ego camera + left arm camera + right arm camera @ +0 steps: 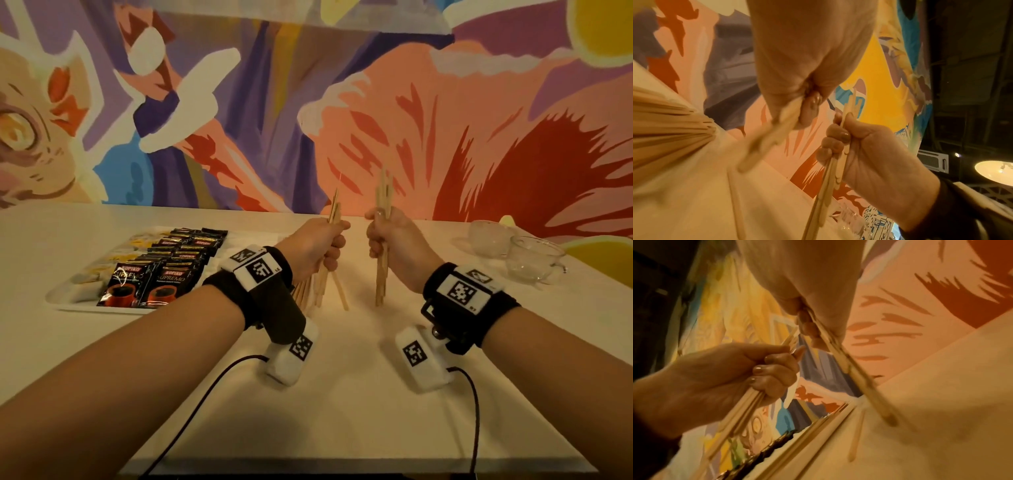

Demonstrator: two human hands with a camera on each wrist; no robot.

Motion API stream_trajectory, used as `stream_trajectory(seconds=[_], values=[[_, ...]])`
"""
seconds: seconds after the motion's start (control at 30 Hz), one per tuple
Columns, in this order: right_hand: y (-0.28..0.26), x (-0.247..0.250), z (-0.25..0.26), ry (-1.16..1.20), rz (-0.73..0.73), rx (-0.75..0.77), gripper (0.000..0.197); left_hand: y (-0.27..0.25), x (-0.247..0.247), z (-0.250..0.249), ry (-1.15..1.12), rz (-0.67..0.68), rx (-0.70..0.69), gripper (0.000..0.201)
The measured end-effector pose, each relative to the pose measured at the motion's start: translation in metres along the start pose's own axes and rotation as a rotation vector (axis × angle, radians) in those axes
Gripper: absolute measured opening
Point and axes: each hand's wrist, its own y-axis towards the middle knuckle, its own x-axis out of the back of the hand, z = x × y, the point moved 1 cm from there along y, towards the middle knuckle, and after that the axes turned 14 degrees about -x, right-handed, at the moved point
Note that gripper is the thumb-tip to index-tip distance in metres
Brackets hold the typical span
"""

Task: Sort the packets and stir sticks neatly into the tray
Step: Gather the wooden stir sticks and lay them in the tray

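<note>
My left hand [334, 240] grips a bundle of wooden stir sticks [334, 209], held upright and fanning out at the bottom over the table. My right hand [376, 236] grips a second, tighter bundle [382, 274] standing on end on the table. More loose sticks [306, 294] lie below my left hand. The white tray [102, 310] sits at the left and holds rows of black Kopiko coffee packets [174, 274], with pale and yellow packets [99, 270] along its left side. In the left wrist view the right hand [838, 142] clasps its sticks [830, 178].
Two clear glass cups [527, 257] stand at the right rear of the white table [342, 411]. A single stick [856, 434] lies flat on the table between the hands. A painted mural wall runs behind the table. Camera cables trail toward the near edge.
</note>
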Motion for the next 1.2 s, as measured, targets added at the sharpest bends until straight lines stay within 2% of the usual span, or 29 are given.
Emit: stream_trajectory(seconds=[0.07,0.2,0.37,0.43,0.53,0.63,0.73,0.9,1.0,1.07,1.2], values=[[0.004,-0.008,-0.006,-0.131,-0.007,-0.094,0.015,-0.001,0.003,0.001,0.015,-0.034,-0.026,0.019],[0.022,-0.022,-0.019,-0.589,-0.034,-0.373,0.018,-0.001,0.012,0.002,-0.048,-0.158,-0.053,0.024],[0.047,-0.036,-0.029,-1.021,-0.061,-0.363,0.036,-0.004,0.033,0.006,-0.282,-0.252,-0.033,0.025],[0.054,-0.04,-0.031,-1.183,-0.059,-0.336,0.038,-0.004,0.043,0.01,-0.363,-0.274,-0.047,0.024],[0.058,-0.042,-0.038,-1.357,-0.064,-0.352,0.053,-0.003,0.057,0.017,-0.462,-0.297,-0.086,0.025],[0.059,-0.045,-0.039,-1.437,-0.084,-0.359,0.047,-0.001,0.07,0.025,-0.613,-0.313,-0.109,0.028],[0.057,-0.048,-0.038,-1.46,-0.108,-0.388,0.045,-0.003,0.076,0.027,-0.696,-0.283,-0.119,0.03],[0.046,-0.042,-0.034,-1.427,-0.114,-0.421,0.032,-0.009,0.081,0.02,-0.644,-0.217,-0.167,0.029],[0.03,-0.034,-0.02,-1.137,-0.212,-0.42,0.009,-0.016,0.078,0.017,-0.572,-0.193,-0.195,0.025],[0.016,-0.031,-0.01,-0.977,-0.268,-0.382,0.023,-0.018,0.074,0.018,-0.558,-0.188,-0.197,0.025],[-0.009,-0.046,0.006,-0.535,-0.217,-0.202,0.015,-0.023,0.064,0.022,-0.52,-0.148,-0.164,0.025]])
